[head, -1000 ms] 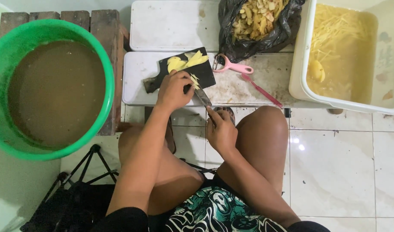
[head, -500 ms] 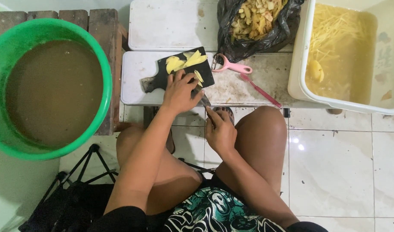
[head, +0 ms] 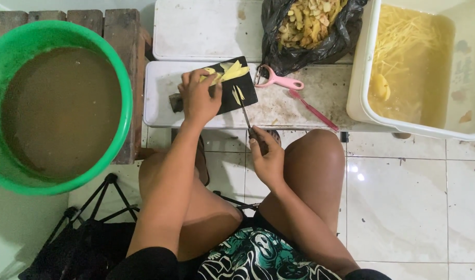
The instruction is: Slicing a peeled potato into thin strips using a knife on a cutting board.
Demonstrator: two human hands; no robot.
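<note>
A knife (head: 246, 115) is gripped by its handle in the right hand (head: 267, 158), which is closed around it just above the right knee; the blade is pointed away from the body, its tip laid on the near right corner of a black board (head: 232, 94). Two thin yellow strips (head: 238, 94) are seen on the board just beside the blade tip. The left hand (head: 198, 96) is laid palm down across the board's left half, fingers curled onto a pile of yellow slices (head: 228, 71) at the board's far edge; how firmly the slices are pinched cannot be told.

The board is set on a stained white bench (head: 279, 106), with a second white slab (head: 206, 28) behind it. To the right of the board, a pink peeler (head: 280, 80) is seen lying on the bench, and near it a slim pink tool (head: 315, 109) at a slant. Behind the peeler, a black bag (head: 279, 52) filled with yellow peelings (head: 309, 18) is left open. At far right, a white tub (head: 362, 78) is filled with cloudy water and pale cut strips (head: 403, 36). At left, a green basin (head: 124, 103) of brown water is rested on wooden slats (head: 121, 26). Below, pale floor tiles (head: 403, 207) are shown.
</note>
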